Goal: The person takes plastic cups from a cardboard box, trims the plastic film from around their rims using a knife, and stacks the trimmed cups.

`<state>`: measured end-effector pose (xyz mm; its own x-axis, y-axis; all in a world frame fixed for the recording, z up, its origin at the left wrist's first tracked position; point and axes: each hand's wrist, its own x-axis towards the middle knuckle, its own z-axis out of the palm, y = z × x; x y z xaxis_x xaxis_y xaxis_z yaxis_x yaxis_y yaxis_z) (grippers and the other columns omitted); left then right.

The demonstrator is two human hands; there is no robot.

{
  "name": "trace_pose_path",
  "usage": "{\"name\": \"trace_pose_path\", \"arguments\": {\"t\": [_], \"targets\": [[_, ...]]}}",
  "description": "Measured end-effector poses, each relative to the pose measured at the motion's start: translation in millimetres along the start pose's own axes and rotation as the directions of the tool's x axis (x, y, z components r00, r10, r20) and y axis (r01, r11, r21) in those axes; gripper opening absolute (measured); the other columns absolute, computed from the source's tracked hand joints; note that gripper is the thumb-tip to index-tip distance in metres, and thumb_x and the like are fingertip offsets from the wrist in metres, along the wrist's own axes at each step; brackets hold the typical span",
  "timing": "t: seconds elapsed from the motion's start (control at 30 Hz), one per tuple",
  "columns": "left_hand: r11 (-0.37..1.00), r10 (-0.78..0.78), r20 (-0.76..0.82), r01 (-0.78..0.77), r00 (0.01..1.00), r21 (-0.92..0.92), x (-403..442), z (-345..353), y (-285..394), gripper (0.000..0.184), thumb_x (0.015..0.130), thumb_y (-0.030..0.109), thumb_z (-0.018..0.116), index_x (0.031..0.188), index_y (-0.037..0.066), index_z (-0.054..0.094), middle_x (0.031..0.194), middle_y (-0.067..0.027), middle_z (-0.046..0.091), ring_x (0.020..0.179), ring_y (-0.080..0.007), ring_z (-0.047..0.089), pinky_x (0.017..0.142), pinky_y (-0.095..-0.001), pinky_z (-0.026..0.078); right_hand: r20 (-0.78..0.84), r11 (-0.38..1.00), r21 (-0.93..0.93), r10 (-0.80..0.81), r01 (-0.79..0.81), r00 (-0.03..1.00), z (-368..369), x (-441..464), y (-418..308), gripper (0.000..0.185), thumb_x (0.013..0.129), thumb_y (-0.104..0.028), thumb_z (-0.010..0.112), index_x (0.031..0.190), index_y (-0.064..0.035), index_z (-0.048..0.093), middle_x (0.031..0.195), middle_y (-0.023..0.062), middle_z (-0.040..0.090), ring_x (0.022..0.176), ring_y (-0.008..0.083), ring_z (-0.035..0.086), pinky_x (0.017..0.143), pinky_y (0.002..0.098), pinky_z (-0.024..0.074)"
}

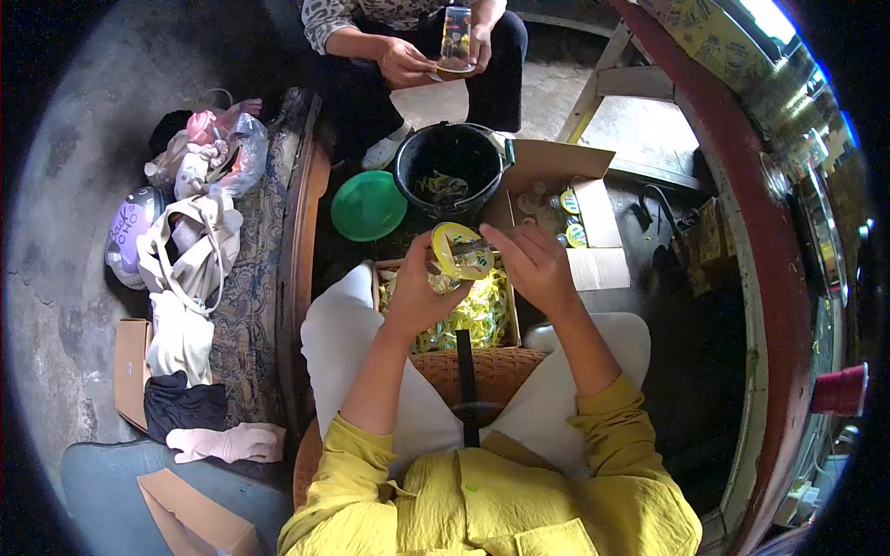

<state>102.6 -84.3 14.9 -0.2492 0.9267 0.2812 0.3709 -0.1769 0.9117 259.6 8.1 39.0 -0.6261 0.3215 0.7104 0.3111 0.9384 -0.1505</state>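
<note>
The left hand (414, 289) has the yellow-rimmed cup (441, 263) in its grip, above the far edge of the box (513, 320). Right hand (540, 269) is nearest its right side; I cannot tell what this grip holds.

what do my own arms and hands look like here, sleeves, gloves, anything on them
Both arms wear yellow-green sleeves, loose and wrinkled, ending near the elbows. The forearms are bare. The left hand and right hand have no gloves, and I can make out no watch or bracelet. Rings are too small to tell.
</note>
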Motion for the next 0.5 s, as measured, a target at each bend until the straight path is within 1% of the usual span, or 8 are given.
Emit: {"name": "trace_pose_path", "arguments": {"t": [0.03, 0.13, 0.23, 0.33, 0.43, 0.5], "targets": [[1.0, -0.011, -0.008, 0.011, 1.0, 0.004, 1.5, 1.4, -2.1, 0.064, 0.058, 0.008, 0.072, 0.111, 0.003, 0.037, 0.1, -0.0129, 0.053, 0.09, -0.0224, 0.054, 0.076, -0.0315, 0.043, 0.039, 1.0, -0.007, -0.028, 0.028, 0.999, -0.6, 0.7, 2.6, 0.032, 0.059, -0.006, 0.057, 0.091, -0.006, 0.06, 0.074, 0.004, 0.054, 0.072, 0.0198, 0.054, 0.062, 0.0315, 0.0462], [0.996, 0.021, -0.044, -0.018, 0.999, 0.083, 4.1, 2.5, -0.6, 0.062, 0.058, 0.008, 0.071, 0.11, 0.003, 0.038, 0.098, -0.0133, 0.054, 0.089, -0.0238, 0.056, 0.075, -0.0321, 0.044, 0.041, 0.997, 0.024, -0.07, 0.069, 0.997, 2.7, -2.0, 9.4, 0.027, 0.06, -0.007, 0.057, 0.086, -0.0061, 0.06, 0.075, 0.0034, 0.054, 0.071, 0.0196, 0.053, 0.061, 0.0309, 0.0459], [0.995, 0.037, -0.014, -0.036, 0.999, 0.092, 6.2, -1.6, 5.2, 0.061, 0.059, 0.008, 0.071, 0.11, 0.002, 0.038, 0.097, -0.0132, 0.054, 0.09, -0.024, 0.056, 0.076, -0.0317, 0.044, 0.063, 0.996, 0.014, -0.09, 0.09, 0.994, 2.0, -1.9, 9.7, 0.024, 0.061, -0.007, 0.057, 0.085, -0.0059, 0.061, 0.074, 0.0025, 0.054, 0.07, 0.0177, 0.053, 0.059, 0.0295, 0.0454], [0.999, 0.012, 0.005, -0.012, 1.0, 0.046, 5.8, -3.8, -2.2, 0.061, 0.059, 0.008, 0.07, 0.11, 0.002, 0.038, 0.096, -0.0127, 0.054, 0.088, -0.0238, 0.056, 0.075, -0.031, 0.044, 0.006, 0.996, 0.049, -0.071, 0.07, 0.997, 3.5, 1.2, 3.1, 0.022, 0.059, 0.001, 0.061, 0.081, -0.0042, 0.063, 0.068, 0.0041, 0.055, 0.063, 0.0167, 0.054, 0.054, 0.0274, 0.0464], [0.997, 0.033, -0.007, -0.033, 0.999, 0.069, 5.5, -4.2, -6.6, 0.06, 0.059, 0.009, 0.071, 0.109, 0.002, 0.039, 0.093, -0.012, 0.055, 0.085, -0.0232, 0.056, 0.073, -0.0305, 0.044, 0.006, 0.995, 0.009, -0.102, 0.102, 0.995, 10.9, -3.1, 6.7, 0.036, 0.063, -0.003, 0.058, 0.099, -0.0052, 0.059, 0.068, 0.0027, 0.054, 0.061, 0.0155, 0.051, 0.051, 0.0277, 0.0438], [0.995, 0.02, 0.013, -0.021, 1.0, 0.099, 5.3, -3.6, -8.9, 0.059, 0.059, 0.01, 0.071, 0.108, 0.002, 0.039, 0.092, -0.0117, 0.055, 0.082, -0.0229, 0.056, 0.071, -0.0304, 0.044, -0.009, 0.999, 0.028, -0.023, 0.024, 1.0, 12.4, -2.7, 6.2, 0.045, 0.063, -0.001, 0.058, 0.107, -0.0035, 0.054, 0.065, 0.0042, 0.054, 0.056, 0.0165, 0.051, 0.049, 0.0284, 0.0436]]}}
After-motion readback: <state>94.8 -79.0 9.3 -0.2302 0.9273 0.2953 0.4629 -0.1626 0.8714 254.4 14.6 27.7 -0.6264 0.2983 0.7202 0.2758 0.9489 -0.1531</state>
